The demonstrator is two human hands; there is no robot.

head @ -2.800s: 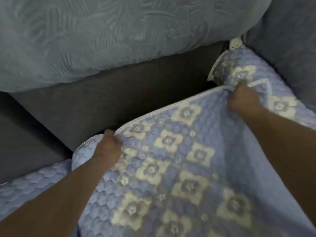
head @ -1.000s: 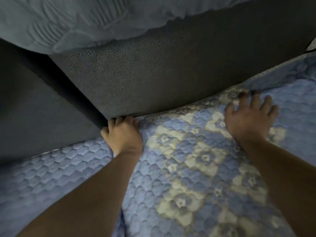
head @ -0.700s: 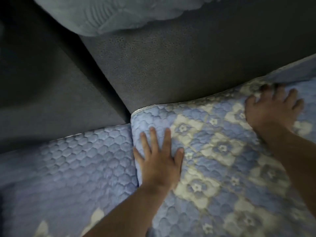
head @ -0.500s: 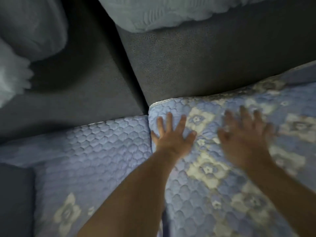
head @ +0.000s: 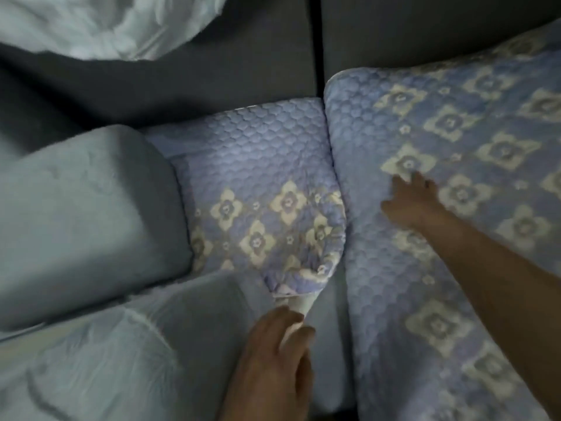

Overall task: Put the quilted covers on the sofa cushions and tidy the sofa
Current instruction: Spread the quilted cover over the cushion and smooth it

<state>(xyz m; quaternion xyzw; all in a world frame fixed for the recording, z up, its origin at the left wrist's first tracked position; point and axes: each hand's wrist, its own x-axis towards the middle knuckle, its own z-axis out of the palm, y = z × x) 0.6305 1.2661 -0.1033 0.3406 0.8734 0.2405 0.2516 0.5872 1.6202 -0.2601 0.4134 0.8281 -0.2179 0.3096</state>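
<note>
A blue quilted cover with cream flowers [head: 455, 268] lies spread over the right seat cushion. My right hand [head: 413, 205] rests on it near its left edge, fingers out straight. A second quilted cover [head: 258, 183] lies on the left seat cushion, its front rumpled and folded back so the white underside corner [head: 299, 305] shows. My left hand [head: 279, 350] is at that corner, thumb and fingers pinching the white edge. In front of the fold the left seat cushion [head: 326, 344] is bare and pale grey-blue.
A pale blue-grey cushion [head: 82, 214] sits on the left part of the seat, touching the left cover. More pale textured fabric [head: 106, 360] lies in front at lower left. A light pillow [head: 106, 22] leans at top left against the dark grey sofa back [head: 243, 65].
My left hand left the back corner of the right cover and came forward to the folded white corner of the left cover. My right hand slid left along the right cover. The view swung left.
</note>
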